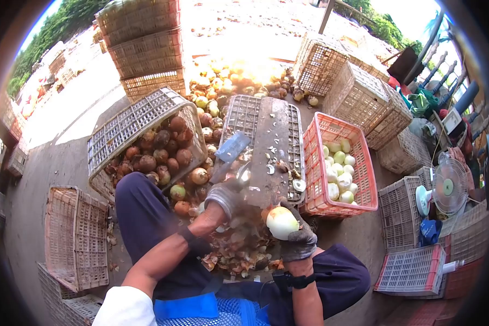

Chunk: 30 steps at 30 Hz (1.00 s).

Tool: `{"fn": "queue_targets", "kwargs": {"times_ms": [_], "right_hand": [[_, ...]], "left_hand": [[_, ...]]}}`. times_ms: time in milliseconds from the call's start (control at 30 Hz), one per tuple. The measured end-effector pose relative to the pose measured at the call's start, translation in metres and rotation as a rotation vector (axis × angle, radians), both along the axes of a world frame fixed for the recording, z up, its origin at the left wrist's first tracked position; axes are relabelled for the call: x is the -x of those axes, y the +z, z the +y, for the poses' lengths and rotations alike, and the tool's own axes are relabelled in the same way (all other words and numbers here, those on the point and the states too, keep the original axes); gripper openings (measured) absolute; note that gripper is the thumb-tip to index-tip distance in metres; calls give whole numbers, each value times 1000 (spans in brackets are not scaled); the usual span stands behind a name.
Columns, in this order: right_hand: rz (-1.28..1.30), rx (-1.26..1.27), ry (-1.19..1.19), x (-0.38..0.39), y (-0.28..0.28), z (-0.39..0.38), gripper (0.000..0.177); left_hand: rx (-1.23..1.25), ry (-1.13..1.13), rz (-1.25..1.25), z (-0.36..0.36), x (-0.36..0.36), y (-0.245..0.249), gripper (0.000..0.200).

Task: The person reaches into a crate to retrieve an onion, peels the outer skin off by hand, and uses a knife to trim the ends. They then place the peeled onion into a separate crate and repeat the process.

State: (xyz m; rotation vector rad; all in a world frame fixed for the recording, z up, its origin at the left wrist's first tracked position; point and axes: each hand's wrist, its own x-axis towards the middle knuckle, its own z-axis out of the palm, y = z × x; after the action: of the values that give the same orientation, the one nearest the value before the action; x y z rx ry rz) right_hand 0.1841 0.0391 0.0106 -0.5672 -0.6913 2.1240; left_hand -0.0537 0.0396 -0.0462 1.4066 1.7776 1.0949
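My left hand (223, 198), in a grey glove and smeared by motion, is closed round the handle of a broad-bladed knife. The knife (232, 146) points away from me, its bluish blade beside the board. In my right hand (299, 243), also gloved, is a partly peeled onion (282, 223), white on most of its side with brown skin at the top left. It is held just off the near end of a worn wooden board (267, 141), where white onion scraps lie. The board rests on an upturned crate (296, 127).
Left, a tipped crate (141, 117) spills unpeeled onions (160, 155). A pink crate (339, 122) at right holds peeled onions (339, 171). Onion skins (242, 252) cover the ground between my legs. Stacked crates (146, 46) and a fan (449, 186) stand around.
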Motion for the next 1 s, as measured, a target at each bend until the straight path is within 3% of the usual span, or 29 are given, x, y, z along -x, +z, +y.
{"fn": "queue_targets", "kwargs": {"times_ms": [33, 100, 133, 167, 233, 267, 300, 433, 600, 667, 767, 867, 967, 1000], "right_hand": [[6, -6, -17, 0, 3, -1, 87], [20, -21, -55, 2, 8, -1, 86], [-135, -101, -83, 3, 5, -1, 86], [-80, -69, -70, 3, -1, -1, 86], [-42, -91, -58, 4, -23, 3, 89], [-65, -95, -48, 4, -32, 3, 91], [-87, -99, -36, 5, -37, 6, 93], [-136, -83, -29, 7, -37, 10, 88], [-248, -75, -44, 6, -23, 5, 76], [-286, -126, -104, 10, -21, 2, 73], [-136, -8, -66, 8, -18, 4, 75], [9, 95, 16, 1, -16, 9, 71], [127, 157, 36, -4, -16, 13, 66], [136, 158, 42, -6, -19, 15, 66]], "left_hand": [[-76, 32, -111, 0, 2, -12, 23], [-64, -131, -428, -13, -8, 26, 26], [56, -165, -601, -22, -17, 49, 28], [175, -197, -772, -26, -26, 63, 30], [-133, -429, -195, -24, -35, 62, 42], [136, -373, -516, -20, -43, 39, 60], [43, -409, -443, -18, -42, 32, 74], [-38, -233, -382, -20, -41, 46, 57], [-22, -189, -717, -22, -44, 50, 41], [-57, -174, -619, -20, -47, 33, 39], [-37, -230, -371, -27, -44, 34, 32], [-98, -244, -239, -39, -50, 67, 21], [-118, -406, 438, -42, -40, 77, 18], [-211, -455, 428, -41, -39, 71, 18]]}}
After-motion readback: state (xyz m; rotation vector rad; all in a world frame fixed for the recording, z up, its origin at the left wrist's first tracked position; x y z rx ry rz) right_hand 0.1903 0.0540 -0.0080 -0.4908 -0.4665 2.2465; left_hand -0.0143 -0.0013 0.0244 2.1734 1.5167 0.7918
